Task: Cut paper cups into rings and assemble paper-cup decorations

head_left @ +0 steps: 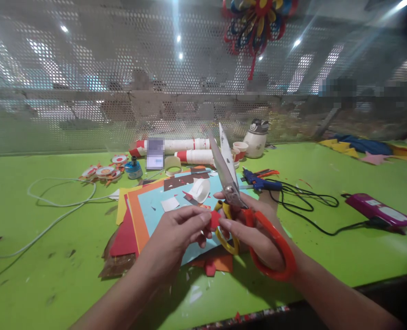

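Note:
A small rounded piece of red paper (214, 221) is pinched between the thumb and fingers of my left hand (177, 231). My right hand (261, 236) grips a large pair of scissors with an orange handle (275, 252). The metal blades (228, 169) point up and away from me, slightly parted. Fingertips of my right hand come close to the red paper; whether they touch it I cannot tell. Behind them shows a yellow loop handle (232, 247), partly hidden. Under both hands lies a stack of coloured sheets, with light blue paper (151, 215) on top.
White paper scraps and a paper cup (200, 190) lie on the sheets. A blue glue gun (261, 181) with a black cord is to the right, near a purple power bank-like box (378, 211). Behind are a phone (154, 153), stacked cups (196, 157), a glue bottle (133, 168) and a jug (256, 140).

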Motion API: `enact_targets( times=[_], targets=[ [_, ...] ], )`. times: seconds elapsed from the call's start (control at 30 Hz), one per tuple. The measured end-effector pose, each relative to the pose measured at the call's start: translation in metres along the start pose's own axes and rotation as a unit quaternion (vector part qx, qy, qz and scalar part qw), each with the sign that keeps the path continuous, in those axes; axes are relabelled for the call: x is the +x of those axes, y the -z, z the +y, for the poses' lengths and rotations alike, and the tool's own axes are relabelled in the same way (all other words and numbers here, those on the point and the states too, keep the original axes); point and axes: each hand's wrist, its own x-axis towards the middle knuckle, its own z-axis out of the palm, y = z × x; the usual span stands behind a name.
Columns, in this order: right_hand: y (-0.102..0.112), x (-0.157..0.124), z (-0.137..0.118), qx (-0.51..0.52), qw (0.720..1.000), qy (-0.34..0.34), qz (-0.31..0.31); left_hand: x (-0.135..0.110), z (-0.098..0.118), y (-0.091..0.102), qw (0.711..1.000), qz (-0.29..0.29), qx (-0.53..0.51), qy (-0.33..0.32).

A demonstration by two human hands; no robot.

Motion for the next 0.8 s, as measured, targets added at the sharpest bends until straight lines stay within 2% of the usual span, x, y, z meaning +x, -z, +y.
enact_targets(
  times=[0.13,0.33,0.5,0.8],
  targets=[
    [-0.003,0.001,-0.001,0.023,1.000,0.001,-0.008,0.001,-0.003,0.000,0.999,0.009,0.043,-0.006],
    [0.000,0.002,0.001,0.046,0.999,0.015,0.012,0.002,-0.003,0.003,0.999,0.044,0.017,-0.013],
    [0.002,0.004,0.004,0.081,0.996,0.020,0.000,0.001,0.002,0.003,0.997,0.068,0.004,-0.028],
    [0.000,0.003,0.003,0.018,0.999,0.005,0.026,-0.001,0.006,0.000,0.998,0.061,0.005,-0.018]
  ],
)
